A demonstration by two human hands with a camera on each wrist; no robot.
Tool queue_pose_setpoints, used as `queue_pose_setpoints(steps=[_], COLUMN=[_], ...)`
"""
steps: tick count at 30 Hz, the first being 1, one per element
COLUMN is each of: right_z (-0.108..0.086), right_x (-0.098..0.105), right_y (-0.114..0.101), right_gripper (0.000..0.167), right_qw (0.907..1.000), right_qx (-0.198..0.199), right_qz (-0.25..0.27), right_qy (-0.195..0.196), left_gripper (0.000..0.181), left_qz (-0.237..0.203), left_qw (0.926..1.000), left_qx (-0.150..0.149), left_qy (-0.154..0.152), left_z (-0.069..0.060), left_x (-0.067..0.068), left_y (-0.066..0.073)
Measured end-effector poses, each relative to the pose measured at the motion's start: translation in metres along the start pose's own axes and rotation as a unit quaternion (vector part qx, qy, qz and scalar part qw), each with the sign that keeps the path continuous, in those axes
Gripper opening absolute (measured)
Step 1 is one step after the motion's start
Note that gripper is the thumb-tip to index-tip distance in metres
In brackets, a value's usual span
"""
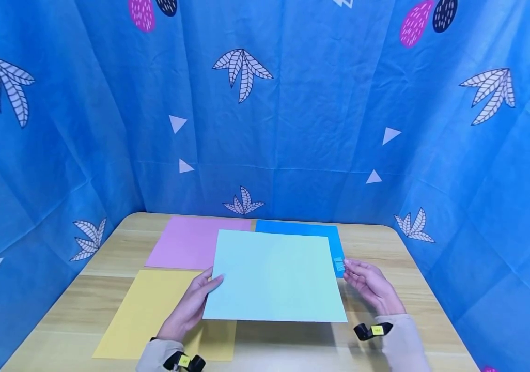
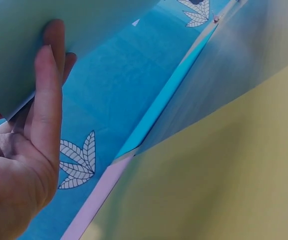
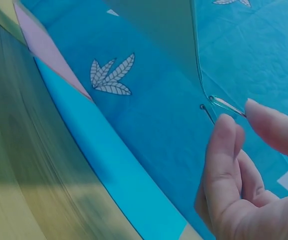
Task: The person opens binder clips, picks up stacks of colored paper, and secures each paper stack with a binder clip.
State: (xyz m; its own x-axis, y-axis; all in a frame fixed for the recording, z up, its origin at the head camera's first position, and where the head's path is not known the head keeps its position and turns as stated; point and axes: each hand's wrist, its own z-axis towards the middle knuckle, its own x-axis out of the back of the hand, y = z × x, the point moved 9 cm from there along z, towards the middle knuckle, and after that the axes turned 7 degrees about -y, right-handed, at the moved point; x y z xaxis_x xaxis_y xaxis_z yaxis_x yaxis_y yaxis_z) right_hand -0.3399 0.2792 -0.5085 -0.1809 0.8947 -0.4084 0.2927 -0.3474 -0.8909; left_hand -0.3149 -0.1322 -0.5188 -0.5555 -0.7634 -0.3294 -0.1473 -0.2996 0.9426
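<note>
A pale mint sheet (image 1: 276, 276) is held up above the table, tilted. My left hand (image 1: 192, 301) grips its left edge, thumb on top; in the left wrist view the fingers of the left hand (image 2: 46, 110) lie behind the sheet (image 2: 14, 50). Beyond the sheet's right edge, my right hand (image 1: 372, 284) pinches a small teal clip (image 1: 339, 264). From the right wrist, the thumb and fingers of the right hand (image 3: 248, 165) are at the wire handles of the clip (image 3: 226, 105), by the sheet's edge (image 3: 197, 60). Whether the clip touches the sheet, I cannot tell.
On the wooden table (image 1: 99, 294) lie a pink sheet (image 1: 190, 240) at back left, a blue sheet (image 1: 337, 237) at back right, partly hidden, and a yellow sheet (image 1: 139, 315) at front left. A blue patterned curtain (image 1: 293, 129) surrounds the table's back and sides.
</note>
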Motion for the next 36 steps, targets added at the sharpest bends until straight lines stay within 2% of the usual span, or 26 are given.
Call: queue_pose_setpoints(steps=[6, 12, 16, 24, 30, 36], right_z=[0.000, 0.003, 0.005, 0.007, 0.007, 0.008], right_x=[-0.002, -0.003, -0.004, -0.008, -0.010, -0.010], right_y=[0.002, 0.001, 0.002, 0.007, 0.011, 0.013], right_gripper=[0.022, 0.022, 0.024, 0.027, 0.025, 0.024], right_qw=[0.9993, 0.9982, 0.9975, 0.9966, 0.9957, 0.9952], right_qx=[-0.012, -0.004, -0.001, -0.002, -0.008, -0.009], right_qz=[0.028, 0.045, 0.056, 0.070, 0.081, 0.077], right_qy=[0.021, 0.040, 0.042, 0.043, 0.045, 0.059], left_gripper=[0.064, 0.066, 0.067, 0.066, 0.067, 0.068], left_qz=[0.002, 0.009, 0.005, 0.028, 0.030, 0.035], left_qw=[0.9999, 0.9997, 0.9997, 0.9977, 0.9978, 0.9956], left_qx=[0.004, 0.001, 0.001, 0.012, 0.018, 0.028], left_qy=[0.013, 0.022, 0.022, 0.060, 0.057, 0.083], left_z=[0.001, 0.002, 0.001, 0.002, 0.004, 0.004], left_x=[0.002, 0.005, 0.004, 0.008, 0.005, 0.007], left_y=[-0.001, 0.001, 0.002, -0.002, -0.005, -0.007])
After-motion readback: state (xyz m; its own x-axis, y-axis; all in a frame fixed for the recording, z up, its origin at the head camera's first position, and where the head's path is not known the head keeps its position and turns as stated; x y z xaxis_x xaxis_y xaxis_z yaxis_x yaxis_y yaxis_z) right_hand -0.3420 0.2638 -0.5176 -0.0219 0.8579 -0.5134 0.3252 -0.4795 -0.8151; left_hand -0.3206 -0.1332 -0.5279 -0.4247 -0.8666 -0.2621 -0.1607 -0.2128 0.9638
